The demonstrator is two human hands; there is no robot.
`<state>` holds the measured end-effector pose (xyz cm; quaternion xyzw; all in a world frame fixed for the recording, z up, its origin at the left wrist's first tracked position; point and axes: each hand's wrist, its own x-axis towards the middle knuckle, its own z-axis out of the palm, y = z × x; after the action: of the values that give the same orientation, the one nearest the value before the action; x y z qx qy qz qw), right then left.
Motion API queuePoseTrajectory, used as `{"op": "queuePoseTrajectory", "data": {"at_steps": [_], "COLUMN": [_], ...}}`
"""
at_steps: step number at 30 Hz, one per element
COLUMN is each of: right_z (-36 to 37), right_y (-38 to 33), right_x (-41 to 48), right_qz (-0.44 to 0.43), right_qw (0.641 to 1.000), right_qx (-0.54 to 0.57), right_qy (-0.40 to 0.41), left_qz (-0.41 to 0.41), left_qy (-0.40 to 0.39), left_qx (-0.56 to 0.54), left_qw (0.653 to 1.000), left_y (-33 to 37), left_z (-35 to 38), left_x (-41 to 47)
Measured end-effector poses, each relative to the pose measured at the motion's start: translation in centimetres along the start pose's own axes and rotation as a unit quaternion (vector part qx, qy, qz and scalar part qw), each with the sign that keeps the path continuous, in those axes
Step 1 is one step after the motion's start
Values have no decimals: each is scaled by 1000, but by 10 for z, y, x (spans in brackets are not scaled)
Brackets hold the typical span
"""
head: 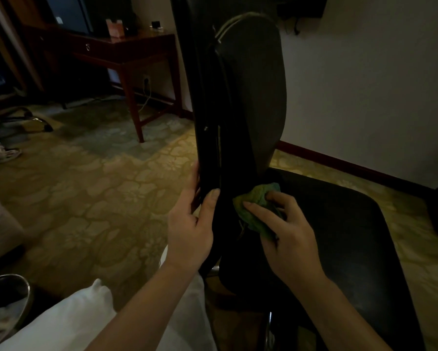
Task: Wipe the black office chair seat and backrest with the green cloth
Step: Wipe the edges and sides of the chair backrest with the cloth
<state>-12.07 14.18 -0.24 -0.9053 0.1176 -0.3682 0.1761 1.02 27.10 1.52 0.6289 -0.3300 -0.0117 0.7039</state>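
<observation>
Gripping the black backrest (250,97) edge, left hand (190,224), right hand (286,231) fingers curled, pinching green cloth (257,206) (bunched) against backrest base, beside seat (352,236)

Backrest (253,97) upright at centre, splitting scene. Right: seat (339,236) top open, wall (364,84) far behind. Left: carpet (86,198) free; desk (126,46) far, metal bin (23,278) near corner. Crease at backrest foot filled by green cloth (255,198).

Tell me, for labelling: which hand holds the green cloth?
The right hand holds the green cloth; the left hand grips only the backrest edge.
</observation>
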Motion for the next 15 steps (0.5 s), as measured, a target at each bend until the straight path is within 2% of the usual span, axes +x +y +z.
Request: {"op": "queuePoseTrajectory", "data": {"at_steps": [7, 15], "right_z": [25, -1], "right_y": [12, -7], "right_x": [-44, 4], "right_qz": [51, 11], "right_qw": [997, 1000], "right_qx": [-1, 7], "right_qy": [-63, 18], "left_qz": [0, 13], "left_qy": [2, 12], "left_qx": [-1, 18], "left_qw": [1000, 1000], "left_y": [-2, -2], "left_z": [0, 2], "left_x": [-2, -2]}}
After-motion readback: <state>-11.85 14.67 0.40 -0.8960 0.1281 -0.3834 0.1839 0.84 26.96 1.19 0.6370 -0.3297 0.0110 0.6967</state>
